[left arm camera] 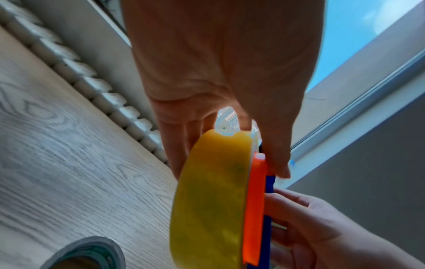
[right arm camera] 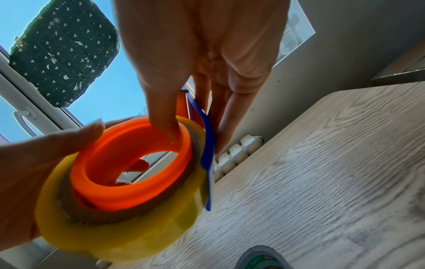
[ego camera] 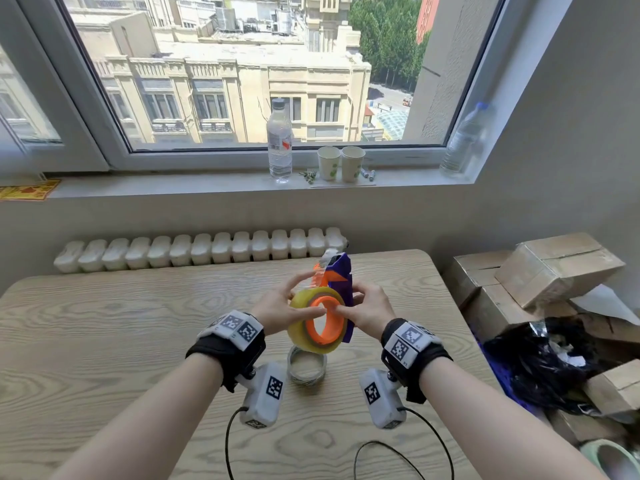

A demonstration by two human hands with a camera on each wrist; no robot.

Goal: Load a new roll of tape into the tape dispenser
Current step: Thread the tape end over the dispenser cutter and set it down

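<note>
the yellow tape roll point(ego camera: 313, 332) sits on the orange hub point(ego camera: 325, 320) of the blue tape dispenser point(ego camera: 341, 289), held above the empty core point(ego camera: 306, 365); the left hand point(ego camera: 277, 308) cups the roll, the right hand point(ego camera: 369, 311) pinches the dispenser, thumb in the hub.

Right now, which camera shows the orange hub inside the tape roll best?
The right wrist view: the orange hub faces it, its open ring fully visible inside the yellow tape roll. The left wrist view shows only its edge; the head view shows it smaller.
</note>
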